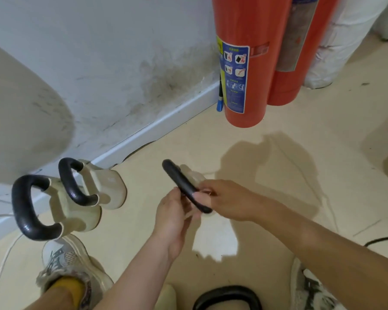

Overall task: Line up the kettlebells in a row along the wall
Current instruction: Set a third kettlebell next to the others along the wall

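Note:
Two cream kettlebells with black handles stand side by side against the white wall at the left, the nearer kettlebell [61, 206] and the farther kettlebell [99, 186]. A third kettlebell [184, 182] is held out over the floor in the middle. My right hand [224, 198] grips its black handle. My left hand [175, 213] is wrapped on the same handle from below; most of this kettlebell's cream body is hidden by both hands. A fourth kettlebell's black handle [226, 296] shows at the bottom edge between my feet.
Two red fire extinguishers [251, 63] stand by the wall at the upper right, with white sacks [341, 45] behind them. My shoes [65, 262] are on the beige floor. A white cable [5, 260] and a black cable [381, 240] lie on the floor.

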The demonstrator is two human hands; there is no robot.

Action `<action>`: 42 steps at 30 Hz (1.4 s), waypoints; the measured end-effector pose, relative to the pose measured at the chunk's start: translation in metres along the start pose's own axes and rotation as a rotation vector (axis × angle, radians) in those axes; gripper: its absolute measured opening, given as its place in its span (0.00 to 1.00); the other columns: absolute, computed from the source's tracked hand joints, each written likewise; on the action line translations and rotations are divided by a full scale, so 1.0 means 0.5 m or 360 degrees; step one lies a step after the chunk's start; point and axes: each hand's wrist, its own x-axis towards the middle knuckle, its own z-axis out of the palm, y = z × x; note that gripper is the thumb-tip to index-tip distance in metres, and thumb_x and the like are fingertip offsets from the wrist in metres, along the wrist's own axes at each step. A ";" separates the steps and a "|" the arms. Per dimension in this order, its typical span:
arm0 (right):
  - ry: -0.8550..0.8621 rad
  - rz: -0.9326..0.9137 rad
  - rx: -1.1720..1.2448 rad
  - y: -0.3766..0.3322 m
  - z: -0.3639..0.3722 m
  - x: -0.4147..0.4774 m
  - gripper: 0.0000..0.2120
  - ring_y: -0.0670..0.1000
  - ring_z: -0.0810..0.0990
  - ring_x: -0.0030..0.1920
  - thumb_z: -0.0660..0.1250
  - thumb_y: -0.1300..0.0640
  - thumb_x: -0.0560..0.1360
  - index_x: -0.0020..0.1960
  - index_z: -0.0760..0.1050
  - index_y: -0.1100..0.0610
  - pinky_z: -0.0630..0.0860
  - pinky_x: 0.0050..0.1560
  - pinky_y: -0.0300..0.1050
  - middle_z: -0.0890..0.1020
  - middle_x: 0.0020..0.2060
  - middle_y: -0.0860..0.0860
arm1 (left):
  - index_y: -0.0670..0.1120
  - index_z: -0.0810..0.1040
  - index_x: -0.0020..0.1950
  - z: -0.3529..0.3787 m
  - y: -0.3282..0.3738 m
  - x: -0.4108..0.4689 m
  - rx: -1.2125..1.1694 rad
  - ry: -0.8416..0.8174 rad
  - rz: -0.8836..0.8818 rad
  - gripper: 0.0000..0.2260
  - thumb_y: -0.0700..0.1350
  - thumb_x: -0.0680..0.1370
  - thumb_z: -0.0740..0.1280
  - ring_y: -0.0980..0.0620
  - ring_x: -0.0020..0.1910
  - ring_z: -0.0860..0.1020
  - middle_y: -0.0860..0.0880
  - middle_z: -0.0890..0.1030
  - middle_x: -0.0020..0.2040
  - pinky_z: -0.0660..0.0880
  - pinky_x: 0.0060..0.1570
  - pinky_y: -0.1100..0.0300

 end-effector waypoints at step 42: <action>0.0233 -0.0124 0.0414 -0.264 0.167 0.352 0.08 0.46 0.72 0.33 0.61 0.65 0.69 0.38 0.71 0.53 0.69 0.33 0.37 0.73 0.47 0.49 | 0.42 0.74 0.49 -0.260 0.250 0.285 -0.0339 0.0059 0.0039 0.10 0.49 0.80 0.61 0.46 0.35 0.80 0.48 0.82 0.27 0.80 0.53 0.46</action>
